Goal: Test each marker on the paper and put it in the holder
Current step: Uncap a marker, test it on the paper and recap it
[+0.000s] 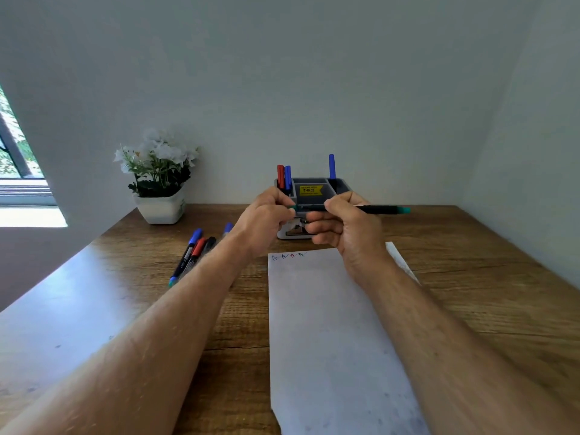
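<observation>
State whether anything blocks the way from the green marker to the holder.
Nothing visible does. Both hands, left and right, hold the green marker level just in front of the holder, whose middle compartments are open; three markers stand at its sides.

Both forearms are bare and lightly haired, no sleeves reaching them; left hand (263,221) and right hand (342,229) are bare too.
</observation>
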Demonstrator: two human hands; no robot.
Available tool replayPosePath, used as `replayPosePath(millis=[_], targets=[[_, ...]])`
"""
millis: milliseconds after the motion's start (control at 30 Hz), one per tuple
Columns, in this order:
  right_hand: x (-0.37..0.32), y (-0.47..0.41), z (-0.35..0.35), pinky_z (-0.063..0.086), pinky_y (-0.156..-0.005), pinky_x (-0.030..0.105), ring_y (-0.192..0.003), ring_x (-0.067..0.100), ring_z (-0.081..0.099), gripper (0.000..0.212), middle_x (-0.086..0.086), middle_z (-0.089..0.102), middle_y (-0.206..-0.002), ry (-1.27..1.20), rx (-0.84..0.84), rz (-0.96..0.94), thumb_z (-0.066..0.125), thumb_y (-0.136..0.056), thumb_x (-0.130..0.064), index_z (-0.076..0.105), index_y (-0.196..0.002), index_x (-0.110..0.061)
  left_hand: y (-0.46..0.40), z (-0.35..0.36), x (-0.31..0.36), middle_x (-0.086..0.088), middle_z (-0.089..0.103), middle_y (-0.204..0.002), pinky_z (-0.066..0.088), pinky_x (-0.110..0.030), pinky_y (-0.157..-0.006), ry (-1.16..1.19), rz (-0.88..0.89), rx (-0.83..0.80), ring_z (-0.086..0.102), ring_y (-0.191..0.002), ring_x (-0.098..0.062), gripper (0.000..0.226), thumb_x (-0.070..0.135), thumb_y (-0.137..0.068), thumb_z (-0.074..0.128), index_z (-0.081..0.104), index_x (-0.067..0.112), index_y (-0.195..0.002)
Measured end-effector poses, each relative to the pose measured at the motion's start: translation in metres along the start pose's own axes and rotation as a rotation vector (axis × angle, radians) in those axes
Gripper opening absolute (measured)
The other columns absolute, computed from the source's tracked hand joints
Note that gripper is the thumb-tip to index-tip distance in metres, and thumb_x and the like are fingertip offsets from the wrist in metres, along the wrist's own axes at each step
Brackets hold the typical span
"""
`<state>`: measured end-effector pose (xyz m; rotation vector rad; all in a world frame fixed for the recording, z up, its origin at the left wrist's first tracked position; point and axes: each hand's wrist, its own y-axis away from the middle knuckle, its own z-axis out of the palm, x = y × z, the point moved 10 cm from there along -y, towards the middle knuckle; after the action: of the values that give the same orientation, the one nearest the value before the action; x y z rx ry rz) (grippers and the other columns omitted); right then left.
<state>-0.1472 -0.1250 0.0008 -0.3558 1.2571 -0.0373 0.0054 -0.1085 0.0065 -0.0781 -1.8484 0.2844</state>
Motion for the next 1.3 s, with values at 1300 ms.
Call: replayPosePath(millis=[1300], targets=[[0.0, -0.003, -0.007, 0.053, -0.044, 0.025, -0.059, 0.023, 0.071, 0.009, 0.019, 0.074, -0.08, -0.101, -0.004, 0.012, 0.064, -0.092, -0.014, 0.068, -0.095, -0.007, 0.006, -0.008, 0.005, -0.002, 0.068, -0.069, 0.047, -0.019, -0.05, 0.285, 0.065, -0.001, 0.057, -0.057, -0.009, 0.02, 0.01, -0.1, 0.052, 0.072, 0.01, -0.097]])
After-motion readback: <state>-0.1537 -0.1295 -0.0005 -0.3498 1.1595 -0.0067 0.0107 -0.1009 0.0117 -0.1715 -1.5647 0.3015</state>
